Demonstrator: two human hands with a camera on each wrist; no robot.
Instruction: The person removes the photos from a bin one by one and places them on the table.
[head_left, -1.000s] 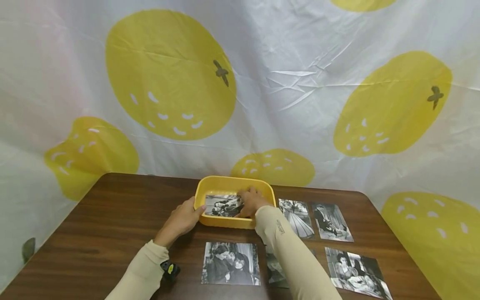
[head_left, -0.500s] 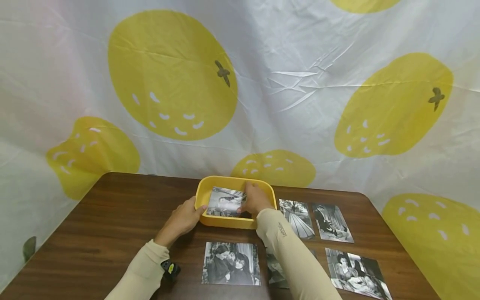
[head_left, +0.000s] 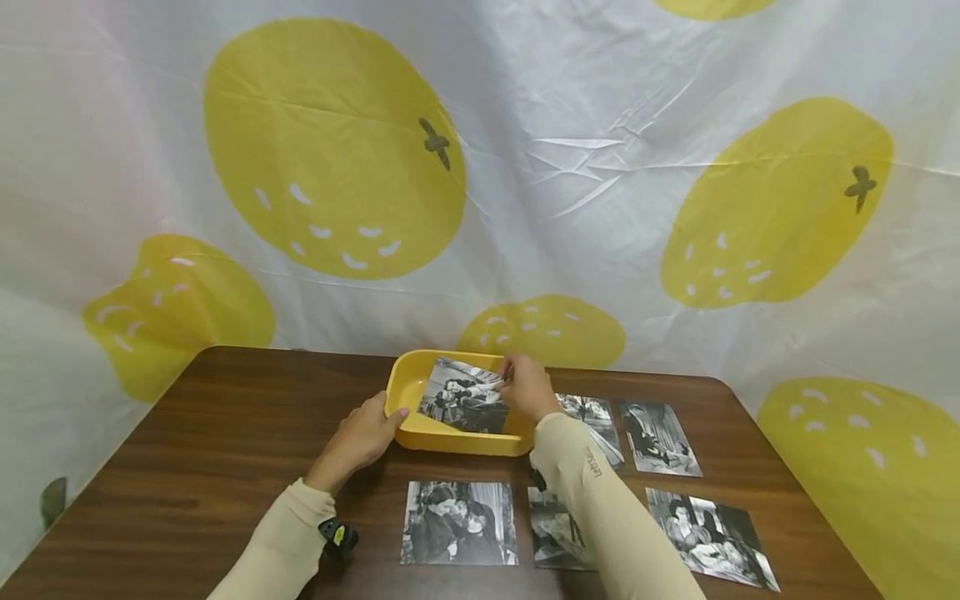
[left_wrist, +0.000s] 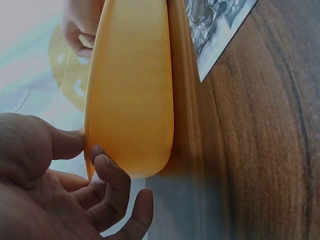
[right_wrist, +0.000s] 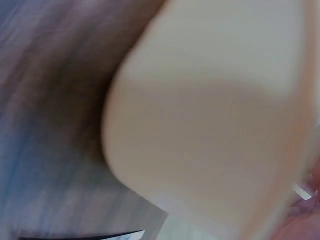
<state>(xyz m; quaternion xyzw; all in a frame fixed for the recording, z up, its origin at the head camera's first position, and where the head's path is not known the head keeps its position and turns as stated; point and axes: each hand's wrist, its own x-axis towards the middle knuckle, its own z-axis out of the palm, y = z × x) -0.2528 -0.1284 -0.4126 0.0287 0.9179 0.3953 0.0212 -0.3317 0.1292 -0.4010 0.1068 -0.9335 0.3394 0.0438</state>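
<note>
A yellow plastic tray sits on the brown wooden table near its far edge. My left hand grips the tray's left rim, thumb on the edge; the left wrist view shows the tray's side with my thumb and curled fingers round its corner. My right hand pinches the right edge of a black-and-white photo and holds it tilted above the tray. The right wrist view is a blur of the tray's yellow wall over the table.
Several black-and-white photos lie flat on the table: one in front of the tray, one partly under my right sleeve, others to the right. A white curtain with yellow fruit shapes hangs behind the table.
My right hand has lifted the photo out of the tray, up and slightly right, tilting it. The left hand has stayed on the tray's rim.
</note>
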